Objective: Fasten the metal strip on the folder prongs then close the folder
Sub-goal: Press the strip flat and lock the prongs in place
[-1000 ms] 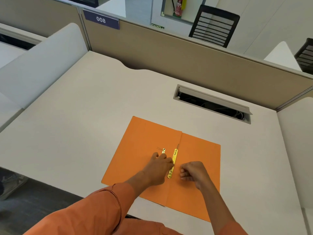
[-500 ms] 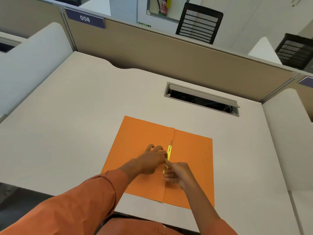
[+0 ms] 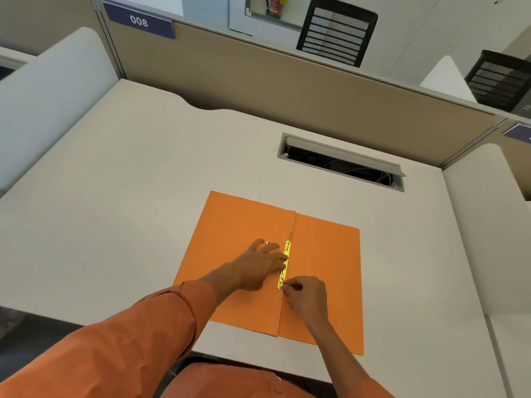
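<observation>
On one open folder (image 3: 244, 225), left hand (image 3: 258, 265) flat, right hand (image 3: 307, 297) pinching one strip (image 3: 286, 262).

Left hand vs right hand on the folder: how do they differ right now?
The left hand lies flat with fingers spread, pressing the middle of the metal strip; the right hand is curled, pinching at the strip's near end. Left rests on the folder's left leaf, right on the right leaf. Both touch the strip.

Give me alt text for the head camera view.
Two hands work a gold metal strip along the spine of an open orange folder on a white desk: left hand pressing it, right hand pinching its near end.
</observation>
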`<state>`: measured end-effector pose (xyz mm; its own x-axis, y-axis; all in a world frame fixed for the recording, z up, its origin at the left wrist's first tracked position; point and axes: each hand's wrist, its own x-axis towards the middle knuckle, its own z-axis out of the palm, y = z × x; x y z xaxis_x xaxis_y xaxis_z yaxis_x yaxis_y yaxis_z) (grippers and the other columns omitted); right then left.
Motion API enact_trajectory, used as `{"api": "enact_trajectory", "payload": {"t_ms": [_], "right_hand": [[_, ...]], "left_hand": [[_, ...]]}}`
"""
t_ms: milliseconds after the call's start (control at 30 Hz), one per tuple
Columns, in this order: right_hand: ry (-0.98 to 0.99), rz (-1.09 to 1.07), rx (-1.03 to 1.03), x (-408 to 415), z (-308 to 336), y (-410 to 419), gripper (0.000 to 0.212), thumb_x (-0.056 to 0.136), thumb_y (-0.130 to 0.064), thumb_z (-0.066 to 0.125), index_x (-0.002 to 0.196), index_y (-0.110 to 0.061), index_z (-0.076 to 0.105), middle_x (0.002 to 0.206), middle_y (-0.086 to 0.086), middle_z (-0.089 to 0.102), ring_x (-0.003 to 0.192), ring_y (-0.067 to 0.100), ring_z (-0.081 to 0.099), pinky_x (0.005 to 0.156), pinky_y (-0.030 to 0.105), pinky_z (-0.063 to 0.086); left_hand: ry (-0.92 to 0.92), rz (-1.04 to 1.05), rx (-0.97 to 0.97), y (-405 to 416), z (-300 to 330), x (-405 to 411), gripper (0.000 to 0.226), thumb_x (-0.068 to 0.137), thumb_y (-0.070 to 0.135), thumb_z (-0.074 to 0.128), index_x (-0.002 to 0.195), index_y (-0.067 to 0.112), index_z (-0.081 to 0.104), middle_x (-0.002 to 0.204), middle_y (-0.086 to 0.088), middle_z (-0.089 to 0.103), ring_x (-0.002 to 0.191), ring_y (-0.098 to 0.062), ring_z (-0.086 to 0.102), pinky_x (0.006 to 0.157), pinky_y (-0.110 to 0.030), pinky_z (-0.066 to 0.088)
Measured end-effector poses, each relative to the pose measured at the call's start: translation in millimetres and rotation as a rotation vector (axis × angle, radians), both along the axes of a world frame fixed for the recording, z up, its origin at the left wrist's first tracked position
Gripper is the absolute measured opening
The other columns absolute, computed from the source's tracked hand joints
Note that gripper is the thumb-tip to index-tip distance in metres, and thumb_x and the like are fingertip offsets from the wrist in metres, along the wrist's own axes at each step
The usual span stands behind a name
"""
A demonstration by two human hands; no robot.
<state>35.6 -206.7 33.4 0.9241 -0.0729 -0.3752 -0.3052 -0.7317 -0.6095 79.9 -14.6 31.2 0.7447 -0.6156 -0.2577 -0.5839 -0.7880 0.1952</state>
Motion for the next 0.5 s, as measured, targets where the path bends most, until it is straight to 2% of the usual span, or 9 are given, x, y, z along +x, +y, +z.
{"api": "enact_trajectory", "payload": {"t_ms": [67, 133, 267, 367, 433, 500], "right_hand": [[-0.088, 0.122, -0.143, -8.3, 1.2, 3.9, 0.016, 0.096, -0.017, 0.075, 0.104, -0.017, 0.088, 0.098, 0.001, 0.083, 0.088, 0.019, 0.075, 0.076, 0.028, 0.055], [-0.121, 0.224, -0.241, -15.4, 0.1, 7.6, 0.023, 0.102, -0.021, 0.066, 0.113, -0.017, 0.086, 0.099, 0.004, 0.076, 0.091, 0.023, 0.07, 0.072, 0.029, 0.047], [-0.116, 0.287, -0.302, -25.7, -2.3, 16.2, 0.032, 0.107, -0.018, 0.055, 0.129, -0.014, 0.077, 0.106, 0.009, 0.068, 0.097, 0.028, 0.068, 0.074, 0.032, 0.046], [-0.113, 0.263, -0.302, -26.8, -1.4, 24.6, 0.032, 0.107, -0.014, 0.052, 0.124, -0.008, 0.079, 0.107, 0.011, 0.067, 0.098, 0.03, 0.068, 0.072, 0.031, 0.047], [-0.086, 0.222, -0.294, -24.4, -0.2, 28.9, 0.031, 0.105, -0.012, 0.052, 0.118, -0.006, 0.079, 0.11, 0.013, 0.069, 0.101, 0.032, 0.068, 0.077, 0.035, 0.05], [-0.058, 0.168, -0.277, -22.1, 1.7, 32.0, 0.029, 0.104, -0.012, 0.053, 0.111, -0.004, 0.08, 0.11, 0.014, 0.071, 0.102, 0.032, 0.069, 0.074, 0.032, 0.045]], "left_hand": [[-0.003, 0.019, -0.006, -1.8, -0.4, -2.1, 0.07, 0.087, 0.007, 0.063, 0.152, 0.026, 0.048, 0.169, 0.005, 0.032, 0.16, -0.026, 0.014, 0.127, -0.057, 0.007], [-0.015, 0.031, -0.012, -3.6, -1.0, -3.6, 0.068, 0.086, 0.008, 0.065, 0.151, 0.025, 0.05, 0.167, 0.004, 0.034, 0.159, -0.025, 0.016, 0.127, -0.057, 0.008], [-0.036, 0.041, -0.027, -6.5, -3.7, -5.9, 0.064, 0.086, 0.01, 0.066, 0.148, 0.023, 0.053, 0.165, 0.004, 0.038, 0.157, -0.025, 0.021, 0.126, -0.055, 0.011], [-0.039, 0.048, -0.029, -6.1, -3.9, -5.7, 0.063, 0.086, 0.011, 0.065, 0.147, 0.023, 0.054, 0.164, 0.005, 0.039, 0.156, -0.024, 0.022, 0.125, -0.055, 0.012], [-0.044, 0.048, -0.027, -6.0, -3.3, -5.3, 0.062, 0.086, 0.011, 0.065, 0.146, 0.023, 0.055, 0.164, 0.005, 0.039, 0.156, -0.023, 0.023, 0.125, -0.055, 0.013], [-0.047, 0.048, -0.025, -6.6, -2.8, -6.1, 0.062, 0.085, 0.011, 0.066, 0.145, 0.023, 0.055, 0.163, 0.005, 0.04, 0.155, -0.023, 0.024, 0.124, -0.055, 0.014]]}}
